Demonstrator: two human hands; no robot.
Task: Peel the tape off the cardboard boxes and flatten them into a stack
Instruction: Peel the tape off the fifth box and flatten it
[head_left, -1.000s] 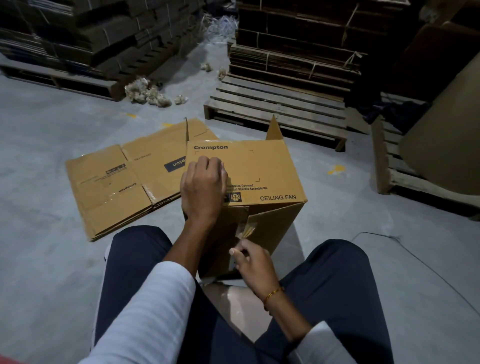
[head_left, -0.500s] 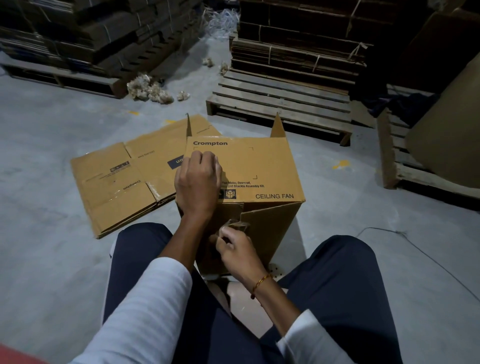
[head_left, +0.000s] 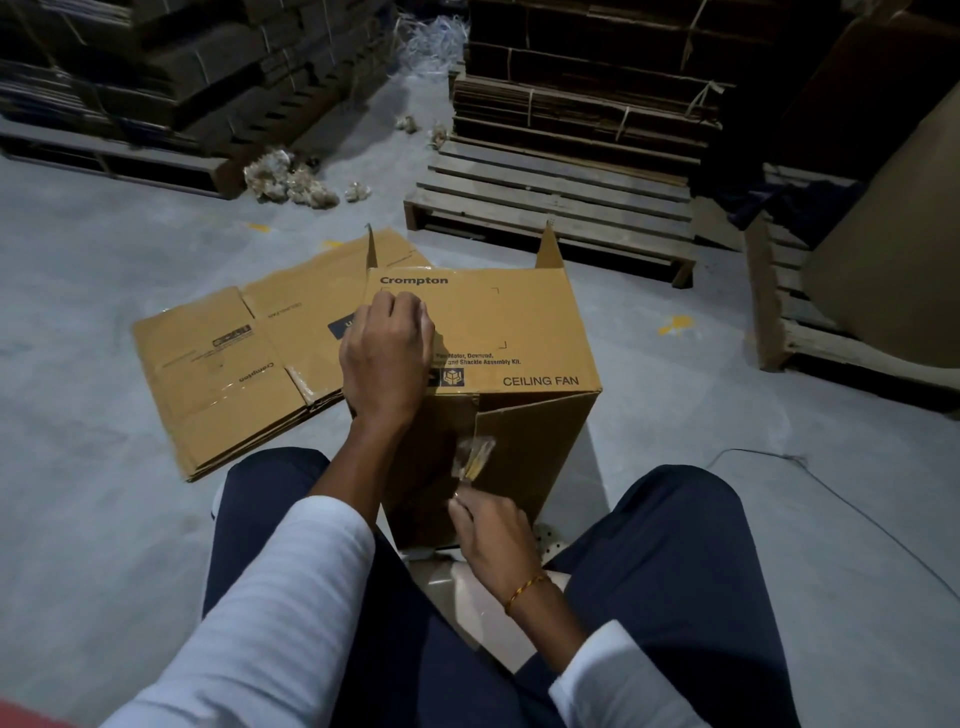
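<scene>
Right, person seated on the grey floor (head_left: 104, 467), knees apart, cardboard box (head_left: 519, 332) standing between them.

Left hand (head_left: 387, 358): rests on the box's top panel, fingers curled, knuckles up, fingertips near the "Crompton" print. Can't tell whether it grips an edge or just presses down.

Right hand (head_left: 493, 530): low against the box's near face, fingers pinched narrow on a strip of clear tape (head_left: 472, 454). The tape runs up from the fingertips, crumpled and partly lifted, to the seam where the two near flaps meet. Gold bracelet (head_left: 524, 592) on that wrist.

Beyond the left fingers, to their left: flattened boxes (head_left: 234, 374) lying flat on the floor, touching or just behind the standing box.

Further out past both hands: wooden pallet (head_left: 550, 208), bundled cardboard stacks (head_left: 587, 93) behind it, crumpled tape wads (head_left: 291, 179) on the floor.
</scene>
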